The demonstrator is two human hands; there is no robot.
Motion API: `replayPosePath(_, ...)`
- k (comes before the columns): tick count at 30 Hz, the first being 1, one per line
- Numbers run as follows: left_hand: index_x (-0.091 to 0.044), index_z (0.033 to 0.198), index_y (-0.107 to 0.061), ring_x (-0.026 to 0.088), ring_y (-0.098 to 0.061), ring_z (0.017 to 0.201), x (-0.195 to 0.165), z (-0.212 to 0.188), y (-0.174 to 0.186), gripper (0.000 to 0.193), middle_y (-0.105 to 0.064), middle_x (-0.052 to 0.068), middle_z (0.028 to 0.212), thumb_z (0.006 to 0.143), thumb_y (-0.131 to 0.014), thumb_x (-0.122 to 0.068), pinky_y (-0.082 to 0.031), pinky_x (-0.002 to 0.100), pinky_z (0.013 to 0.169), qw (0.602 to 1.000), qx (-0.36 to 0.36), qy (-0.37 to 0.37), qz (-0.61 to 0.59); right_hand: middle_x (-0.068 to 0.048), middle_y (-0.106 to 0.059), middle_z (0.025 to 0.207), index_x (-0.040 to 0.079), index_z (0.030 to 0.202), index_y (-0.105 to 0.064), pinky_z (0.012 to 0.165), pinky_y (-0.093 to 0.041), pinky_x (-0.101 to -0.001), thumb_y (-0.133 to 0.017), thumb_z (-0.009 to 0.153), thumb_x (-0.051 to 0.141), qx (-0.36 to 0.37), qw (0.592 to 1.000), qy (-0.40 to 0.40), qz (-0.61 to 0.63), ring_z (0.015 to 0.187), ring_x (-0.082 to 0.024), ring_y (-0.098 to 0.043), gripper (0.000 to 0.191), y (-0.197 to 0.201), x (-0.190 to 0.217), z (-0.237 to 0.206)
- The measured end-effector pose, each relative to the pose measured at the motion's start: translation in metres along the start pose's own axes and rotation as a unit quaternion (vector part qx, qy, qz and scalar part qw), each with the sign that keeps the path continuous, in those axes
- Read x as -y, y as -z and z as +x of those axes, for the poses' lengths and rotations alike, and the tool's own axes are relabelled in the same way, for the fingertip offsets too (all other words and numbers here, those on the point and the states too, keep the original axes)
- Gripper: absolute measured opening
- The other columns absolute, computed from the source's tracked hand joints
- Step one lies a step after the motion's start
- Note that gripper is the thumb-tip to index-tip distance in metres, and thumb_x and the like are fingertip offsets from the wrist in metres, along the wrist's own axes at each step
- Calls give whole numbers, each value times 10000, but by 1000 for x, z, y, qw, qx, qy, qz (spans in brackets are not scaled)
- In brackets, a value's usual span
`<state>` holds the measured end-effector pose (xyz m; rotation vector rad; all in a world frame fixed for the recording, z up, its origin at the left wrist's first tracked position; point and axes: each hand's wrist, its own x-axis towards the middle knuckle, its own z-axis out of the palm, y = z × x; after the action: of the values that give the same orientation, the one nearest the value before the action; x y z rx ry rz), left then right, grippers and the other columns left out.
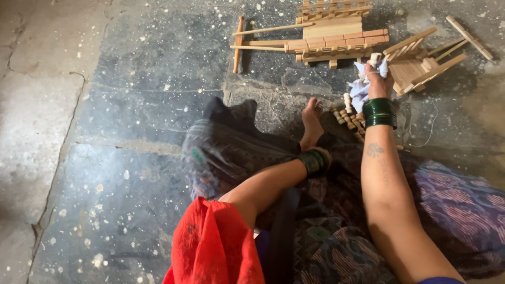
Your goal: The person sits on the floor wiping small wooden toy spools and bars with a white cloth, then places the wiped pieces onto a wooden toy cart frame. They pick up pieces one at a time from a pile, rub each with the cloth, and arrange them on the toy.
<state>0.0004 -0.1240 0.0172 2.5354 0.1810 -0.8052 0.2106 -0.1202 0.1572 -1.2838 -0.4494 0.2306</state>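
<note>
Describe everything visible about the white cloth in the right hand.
The cloth is a small, crumpled rag, white with a faint bluish tint, soft fabric by its look. It is bunched in the right hand, which grips it from above; loose folds hang below and to the left of the fingers. A pale wooden peg sticks up out of the same grip, against the cloth. It hangs just above the stone floor, between two wooden toy carts, above a pile of small wooden pieces.

Probably a home craft workspace: bare stone floor, small wooden cart models, wooden pegs.
</note>
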Motion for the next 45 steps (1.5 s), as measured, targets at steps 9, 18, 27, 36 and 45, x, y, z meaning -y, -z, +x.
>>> replayPosePath(9,-156,1393,-544,277,-485,1338,-20,-21,80,918,-518,104,1432,721,-524,-781,-375,490,1110,979,-124,82,139,-71,-734,1136,-25,1219,-688,903,-543,-283,-830,888,114,29,1000,-11,4,1004,-157,-678,386,-28,19,4)
replayPosePath(18,-164,1436,-518,262,-463,1391,-30,-95,158,982,-504,92,1486,725,-509,-842,-341,480,1159,919,-190,179,296,-95,-755,1107,-5,1222,-675,830,-597,-321,-801,873,155,8,999,-43,2,938,-189,-725,404,-23,42,2)
replayPosePath(27,-173,1408,-619,258,-557,1371,-20,-31,86,844,-605,87,1462,832,-475,-773,-407,458,1169,954,-266,56,-122,-114,-759,1110,-23,1201,-691,854,-591,-307,-831,878,116,34,999,8,14,949,-192,-721,378,-11,31,7)
replayPosePath(36,-149,1354,-643,274,-602,1266,-19,3,27,725,-624,132,1393,852,-527,-659,-457,464,1061,983,-134,0,-127,-67,-750,1103,-9,1189,-700,825,-571,-290,-848,859,124,65,995,-21,-69,933,-134,-691,385,-4,3,-5)
replayPosePath(45,-124,1300,-666,290,-647,1161,-6,-9,16,607,-643,177,1323,871,-580,-545,-507,470,954,989,-82,20,-118,-80,-739,1056,27,1209,-673,806,-555,-326,-825,804,256,149,947,10,-283,928,-178,-699,489,-37,-35,-47)
